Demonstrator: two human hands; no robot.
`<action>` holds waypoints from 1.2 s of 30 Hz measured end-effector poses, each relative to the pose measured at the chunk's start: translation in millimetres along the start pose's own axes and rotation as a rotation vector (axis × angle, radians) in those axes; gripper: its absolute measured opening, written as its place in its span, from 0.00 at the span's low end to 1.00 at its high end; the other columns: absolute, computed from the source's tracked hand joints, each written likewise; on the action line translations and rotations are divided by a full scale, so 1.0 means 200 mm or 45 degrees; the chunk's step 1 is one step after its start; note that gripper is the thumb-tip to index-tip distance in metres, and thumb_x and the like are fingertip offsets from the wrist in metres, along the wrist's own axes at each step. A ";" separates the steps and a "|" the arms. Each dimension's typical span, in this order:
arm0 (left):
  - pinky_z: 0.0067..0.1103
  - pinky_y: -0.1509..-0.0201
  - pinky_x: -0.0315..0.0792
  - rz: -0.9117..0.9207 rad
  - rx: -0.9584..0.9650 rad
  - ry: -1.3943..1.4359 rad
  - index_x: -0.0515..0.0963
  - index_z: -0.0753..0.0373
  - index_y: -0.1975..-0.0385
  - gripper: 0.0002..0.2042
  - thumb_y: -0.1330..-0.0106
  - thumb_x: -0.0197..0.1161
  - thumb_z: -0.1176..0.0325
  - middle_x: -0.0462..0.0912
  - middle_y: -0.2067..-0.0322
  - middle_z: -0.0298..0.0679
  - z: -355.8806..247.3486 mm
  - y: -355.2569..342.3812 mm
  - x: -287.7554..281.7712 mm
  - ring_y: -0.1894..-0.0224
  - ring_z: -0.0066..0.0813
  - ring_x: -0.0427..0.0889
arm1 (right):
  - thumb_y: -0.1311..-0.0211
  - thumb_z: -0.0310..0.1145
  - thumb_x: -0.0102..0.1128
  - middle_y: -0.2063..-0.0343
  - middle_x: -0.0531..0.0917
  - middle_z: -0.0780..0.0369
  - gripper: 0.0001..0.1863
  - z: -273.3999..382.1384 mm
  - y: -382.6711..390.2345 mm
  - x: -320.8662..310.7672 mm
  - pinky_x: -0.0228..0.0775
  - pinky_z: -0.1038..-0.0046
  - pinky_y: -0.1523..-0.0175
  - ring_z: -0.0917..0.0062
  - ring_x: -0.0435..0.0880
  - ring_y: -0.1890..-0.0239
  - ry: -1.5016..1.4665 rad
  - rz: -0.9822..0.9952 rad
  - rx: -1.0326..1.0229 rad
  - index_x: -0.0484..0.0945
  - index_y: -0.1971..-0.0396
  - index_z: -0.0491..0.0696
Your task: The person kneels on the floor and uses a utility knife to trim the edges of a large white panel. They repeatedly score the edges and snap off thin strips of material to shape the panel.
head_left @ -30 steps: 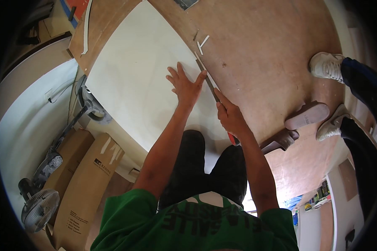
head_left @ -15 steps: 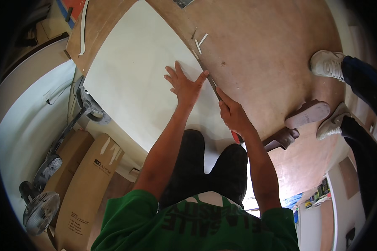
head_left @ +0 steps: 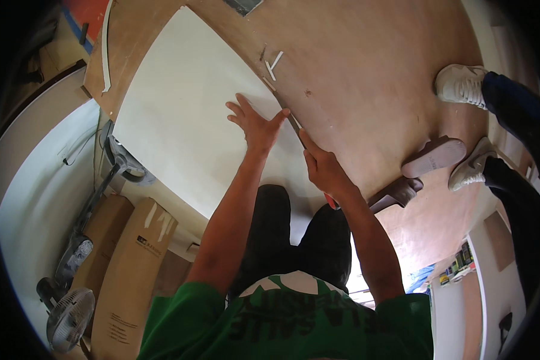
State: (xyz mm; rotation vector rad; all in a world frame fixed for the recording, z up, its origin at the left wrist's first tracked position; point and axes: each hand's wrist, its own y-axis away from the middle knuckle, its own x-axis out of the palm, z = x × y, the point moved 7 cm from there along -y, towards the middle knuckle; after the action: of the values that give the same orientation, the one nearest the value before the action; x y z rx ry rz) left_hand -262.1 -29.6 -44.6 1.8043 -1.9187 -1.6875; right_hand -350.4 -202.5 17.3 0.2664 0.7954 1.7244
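Note:
A large white panel (head_left: 180, 102) lies flat on a brown sheet surface. My left hand (head_left: 259, 129) rests on the panel near its right edge, fingers spread, with the thumb touching a long, narrow, dark tool. This tool has a red handle (head_left: 331, 202) and looks like a file, though its kind is not certain. It lies along the panel's right edge. My right hand (head_left: 327, 171) is closed around it, the index finger stretched along its length. The palm hides much of the handle.
Thin white offcuts (head_left: 273, 66) lie beyond the panel's right edge. Brown slippers (head_left: 435, 157) and another person's shoes (head_left: 462, 84) are at the right. At the left stand a long-handled grey tool (head_left: 123, 159), cardboard boxes (head_left: 132, 264) and a fan (head_left: 71, 318).
The whole view has shifted slightly, moving the panel and offcuts left and down in the picture. Both hands stay at nearly the same place on the panel's edge, with the same grip.

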 end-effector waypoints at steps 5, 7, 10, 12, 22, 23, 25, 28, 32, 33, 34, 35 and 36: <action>0.55 0.27 0.45 -0.026 -0.045 -0.045 0.38 0.67 0.27 0.66 0.58 0.82 0.50 0.28 0.28 0.66 -0.05 0.01 -0.01 0.28 0.75 0.28 | 0.27 0.32 0.47 0.74 0.81 0.48 0.25 -0.09 -0.02 0.01 0.73 0.68 0.56 0.67 0.80 0.72 -0.112 0.116 0.215 0.64 0.31 0.52; 0.54 0.27 0.45 0.003 -0.061 -0.048 0.39 0.67 0.27 0.66 0.59 0.83 0.51 0.28 0.28 0.65 -0.08 0.02 -0.03 0.27 0.73 0.28 | 0.27 0.32 0.46 0.77 0.79 0.50 0.25 -0.09 0.00 0.00 0.73 0.69 0.59 0.68 0.78 0.75 -0.205 0.162 0.271 0.64 0.31 0.53; 0.53 0.27 0.46 0.066 -0.016 0.015 0.38 0.68 0.27 0.66 0.59 0.83 0.53 0.28 0.28 0.66 -0.09 0.03 -0.05 0.28 0.74 0.29 | 0.27 0.32 0.47 0.78 0.78 0.51 0.25 0.00 0.04 -0.03 0.72 0.69 0.60 0.68 0.77 0.76 -0.039 -0.001 0.044 0.65 0.31 0.52; 0.53 0.27 0.45 0.080 0.021 0.046 0.39 0.68 0.27 0.66 0.60 0.84 0.52 0.29 0.29 0.68 -0.07 0.04 -0.04 0.28 0.76 0.29 | 0.28 0.32 0.47 0.77 0.78 0.51 0.25 -0.01 0.09 -0.01 0.72 0.69 0.59 0.68 0.77 0.75 -0.081 -0.007 0.072 0.65 0.32 0.52; 0.60 0.31 0.49 -0.050 0.033 -0.113 0.39 0.69 0.28 0.68 0.63 0.84 0.49 0.31 0.29 0.68 0.01 0.02 0.05 0.28 0.76 0.32 | 0.29 0.29 0.48 0.73 0.83 0.47 0.26 -0.14 0.04 0.02 0.74 0.66 0.57 0.62 0.80 0.73 -0.089 0.020 0.015 0.65 0.32 0.50; 0.59 0.31 0.51 -0.074 0.038 -0.121 0.39 0.69 0.28 0.68 0.62 0.84 0.49 0.31 0.28 0.67 -0.01 0.02 0.04 0.28 0.76 0.32 | 0.28 0.29 0.48 0.75 0.82 0.49 0.25 -0.11 0.05 0.00 0.73 0.66 0.58 0.64 0.79 0.75 -0.054 -0.039 -0.044 0.65 0.32 0.51; 0.58 0.31 0.53 -0.066 0.020 -0.182 0.38 0.68 0.27 0.67 0.62 0.83 0.50 0.31 0.28 0.65 -0.03 0.03 0.03 0.28 0.74 0.33 | 0.28 0.31 0.47 0.78 0.80 0.52 0.25 -0.11 0.06 0.00 0.73 0.66 0.61 0.67 0.76 0.78 -0.125 0.025 0.047 0.65 0.31 0.53; 0.54 0.29 0.53 -0.013 0.024 -0.171 0.37 0.68 0.27 0.67 0.61 0.83 0.51 0.30 0.28 0.65 -0.05 0.07 0.02 0.27 0.73 0.32 | 0.27 0.33 0.46 0.79 0.78 0.53 0.25 -0.09 0.09 -0.01 0.72 0.67 0.62 0.71 0.74 0.78 -0.137 0.044 0.089 0.65 0.31 0.56; 0.52 0.27 0.49 0.048 0.012 -0.081 0.38 0.68 0.28 0.67 0.60 0.83 0.52 0.30 0.28 0.65 -0.02 0.12 0.03 0.27 0.73 0.31 | 0.28 0.34 0.47 0.69 0.80 0.44 0.26 -0.16 0.14 0.00 0.72 0.61 0.52 0.56 0.79 0.64 -0.165 0.109 0.161 0.64 0.31 0.56; 0.52 0.26 0.48 0.054 0.024 -0.035 0.38 0.69 0.28 0.66 0.60 0.83 0.52 0.30 0.28 0.65 -0.01 0.13 0.04 0.27 0.73 0.31 | 0.28 0.34 0.48 0.64 0.81 0.39 0.26 -0.20 0.16 0.01 0.72 0.58 0.47 0.47 0.83 0.58 -0.179 0.142 0.210 0.64 0.31 0.56; 0.52 0.26 0.47 0.056 0.044 0.023 0.38 0.69 0.28 0.66 0.60 0.83 0.53 0.30 0.28 0.65 0.00 0.13 0.05 0.28 0.74 0.31 | 0.28 0.34 0.48 0.64 0.81 0.39 0.26 -0.19 0.15 0.01 0.72 0.58 0.48 0.47 0.83 0.59 -0.139 0.070 0.081 0.64 0.31 0.55; 0.52 0.26 0.47 0.050 0.032 -0.008 0.38 0.69 0.28 0.66 0.60 0.83 0.53 0.30 0.28 0.66 0.02 0.12 0.06 0.28 0.74 0.31 | 0.28 0.34 0.48 0.65 0.81 0.39 0.26 -0.18 0.15 0.00 0.72 0.57 0.50 0.46 0.83 0.60 -0.102 -0.005 -0.051 0.64 0.31 0.55; 0.52 0.26 0.47 0.050 0.022 -0.031 0.38 0.70 0.28 0.66 0.59 0.83 0.53 0.29 0.28 0.66 0.03 0.12 0.07 0.28 0.74 0.31 | 0.28 0.34 0.48 0.65 0.81 0.39 0.26 -0.17 0.14 -0.01 0.72 0.57 0.51 0.46 0.83 0.61 -0.070 -0.073 -0.159 0.64 0.31 0.54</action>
State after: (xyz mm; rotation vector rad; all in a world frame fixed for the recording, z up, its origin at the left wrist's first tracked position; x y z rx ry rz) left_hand -287.1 -41.9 -40.4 1.7480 -1.9711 -1.6934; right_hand -391.1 -219.6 9.3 0.2034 0.6462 1.6983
